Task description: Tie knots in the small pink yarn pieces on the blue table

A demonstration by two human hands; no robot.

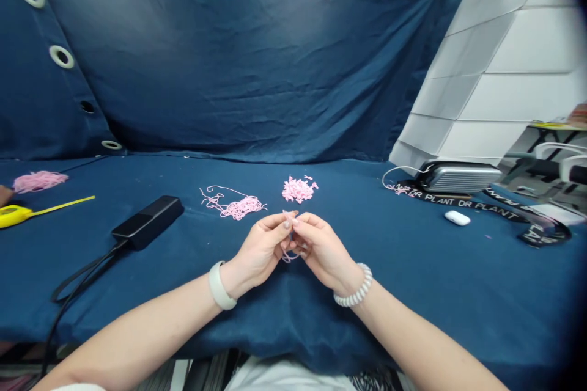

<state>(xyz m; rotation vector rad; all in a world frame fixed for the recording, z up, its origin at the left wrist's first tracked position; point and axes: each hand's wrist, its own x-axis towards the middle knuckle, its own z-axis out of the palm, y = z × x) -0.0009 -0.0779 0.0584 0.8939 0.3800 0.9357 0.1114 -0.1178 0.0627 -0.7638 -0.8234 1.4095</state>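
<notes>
A short pink yarn strand (288,255) is pinched between the fingertips of the left hand (257,252) and the right hand (323,250), held over the blue cloth worktop (413,293), nearer its front edge. Cut pink yarn snippets (299,189) and a tangled pink yarn length (236,208) are laid just beyond the hands. Open cloth is left to the right; a black power brick (147,222) is placed to the left.

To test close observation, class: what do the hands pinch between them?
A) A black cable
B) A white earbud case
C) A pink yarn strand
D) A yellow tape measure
C: the left hand and right hand meet at the fingertips around a thin pink yarn strand.
</notes>
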